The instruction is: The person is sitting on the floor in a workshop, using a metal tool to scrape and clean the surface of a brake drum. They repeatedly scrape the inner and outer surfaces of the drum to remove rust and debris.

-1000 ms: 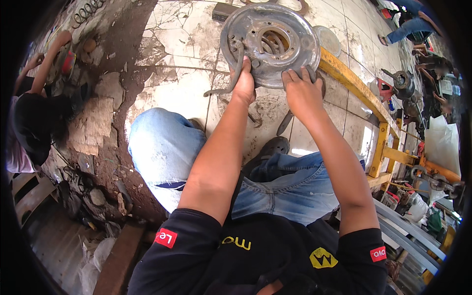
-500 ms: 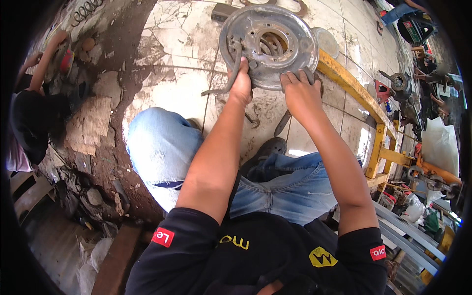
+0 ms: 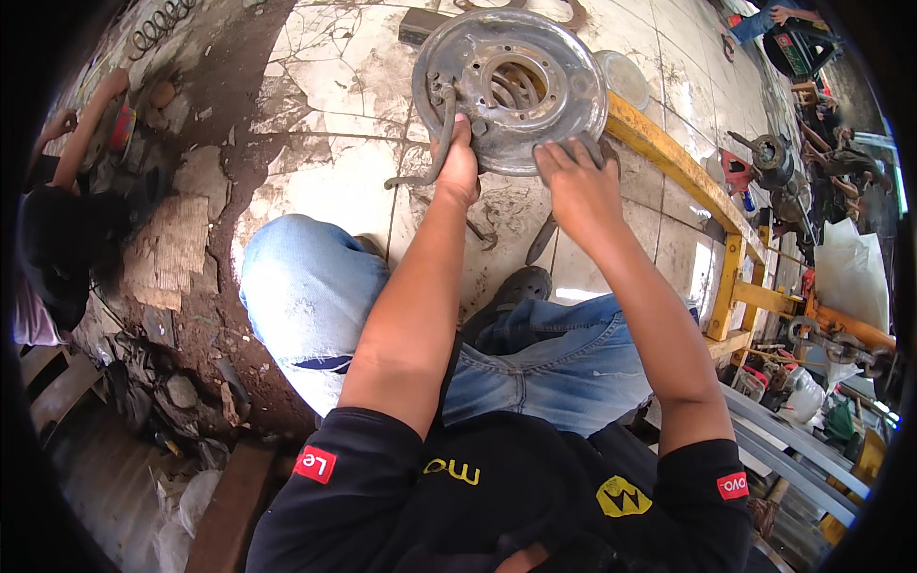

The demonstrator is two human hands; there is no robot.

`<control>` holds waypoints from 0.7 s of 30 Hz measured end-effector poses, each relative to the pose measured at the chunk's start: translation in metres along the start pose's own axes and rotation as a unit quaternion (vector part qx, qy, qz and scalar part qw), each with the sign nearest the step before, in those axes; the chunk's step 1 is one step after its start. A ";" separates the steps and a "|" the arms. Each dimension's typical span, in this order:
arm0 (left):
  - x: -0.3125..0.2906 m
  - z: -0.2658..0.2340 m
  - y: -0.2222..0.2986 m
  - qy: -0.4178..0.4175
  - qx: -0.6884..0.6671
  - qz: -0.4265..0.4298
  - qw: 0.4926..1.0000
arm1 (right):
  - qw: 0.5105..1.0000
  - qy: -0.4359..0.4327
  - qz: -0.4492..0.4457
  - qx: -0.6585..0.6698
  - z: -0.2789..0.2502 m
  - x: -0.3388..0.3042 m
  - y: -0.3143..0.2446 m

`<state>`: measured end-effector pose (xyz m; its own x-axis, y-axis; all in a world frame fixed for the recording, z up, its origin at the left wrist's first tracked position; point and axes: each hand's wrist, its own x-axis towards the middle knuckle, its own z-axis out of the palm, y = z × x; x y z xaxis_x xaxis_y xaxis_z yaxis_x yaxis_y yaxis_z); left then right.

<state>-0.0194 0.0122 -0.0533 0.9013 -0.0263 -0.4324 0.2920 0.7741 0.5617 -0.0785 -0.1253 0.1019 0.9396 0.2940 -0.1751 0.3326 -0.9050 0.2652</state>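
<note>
A round, worn metal brake backing plate (image 3: 564, 59) with a large center hole is tilted up in front of me. My left hand (image 3: 459, 164) grips its near left edge, fingers hidden behind it. Beside that thumb, a dark rubber hose (image 3: 445, 143) hangs from a fitting on the plate and curves left. My right hand (image 3: 581, 189) lies over a dark grey pad (image 3: 590, 148) at the plate's near right rim, pressing it to the metal. Whether the pad is cloth or abrasive I cannot tell. Below, a flat dark blade-like tool (image 3: 541, 241) lies on the tiles.
A yellow metal frame (image 3: 673, 177) runs from behind the plate toward the right. A pale round disc (image 3: 623, 78) lies beside it. At left, another person's arm (image 3: 88, 129) reaches to a round part. Assorted parts and a white plastic bag (image 3: 850, 277) crowd the right side.
The plate and both hands appear slightly further left, along with the whole view. My right hand has shifted a little along the rim with the pad. My left hand keeps its grip.
</note>
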 end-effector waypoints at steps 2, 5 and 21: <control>0.002 0.005 -0.004 0.006 0.013 0.031 0.999 | 1.000 -0.018 0.018 0.001 -0.001 0.008 0.008; -0.002 0.010 0.009 0.009 -0.004 -0.003 1.000 | 0.998 -0.045 0.022 0.031 -0.009 0.006 0.005; -0.013 0.010 0.018 -0.019 0.068 -0.038 0.997 | 0.996 0.068 0.033 0.057 0.000 -0.010 0.012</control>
<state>-0.0224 0.0206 -0.0309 0.8859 -0.1083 -0.4511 0.3985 0.6756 0.6203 -0.0835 -0.1393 0.1064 0.9638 0.2652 -0.0296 0.2664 -0.9503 0.1613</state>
